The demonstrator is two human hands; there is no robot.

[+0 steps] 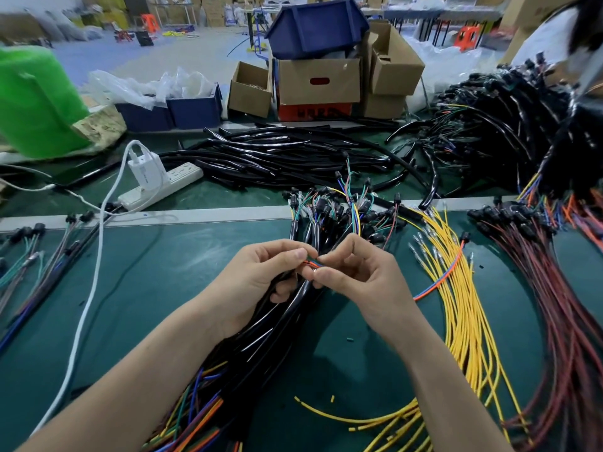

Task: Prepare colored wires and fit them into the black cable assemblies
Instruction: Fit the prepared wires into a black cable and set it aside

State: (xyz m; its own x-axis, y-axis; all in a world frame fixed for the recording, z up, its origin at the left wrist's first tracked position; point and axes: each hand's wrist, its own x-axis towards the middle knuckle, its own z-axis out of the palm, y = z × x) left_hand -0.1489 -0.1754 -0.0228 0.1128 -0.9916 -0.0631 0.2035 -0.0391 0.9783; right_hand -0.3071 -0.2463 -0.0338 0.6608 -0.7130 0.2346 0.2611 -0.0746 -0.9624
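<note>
A thick bundle of black cable assemblies (280, 324) runs from the lower left up the middle of the green table, with colored wire ends fanning out at both ends. My left hand (257, 282) is curled round the bundle and pinches a few thin colored wires (311, 263), orange and green among them. My right hand (355, 278) pinches the same wires from the right, fingertip to fingertip with the left. The wire tips are hidden between the fingers. A fan of loose yellow wires (456, 305) with metal terminals lies just right of my right hand.
Dark red wires with black connectors (554, 305) lie at the far right. Black tubes (287, 154) and a heap of black harnesses (489, 125) sit beyond the table rail. A white power strip with charger (156, 184) and cardboard boxes (318, 83) stand further back. More harnesses (36, 265) lie left.
</note>
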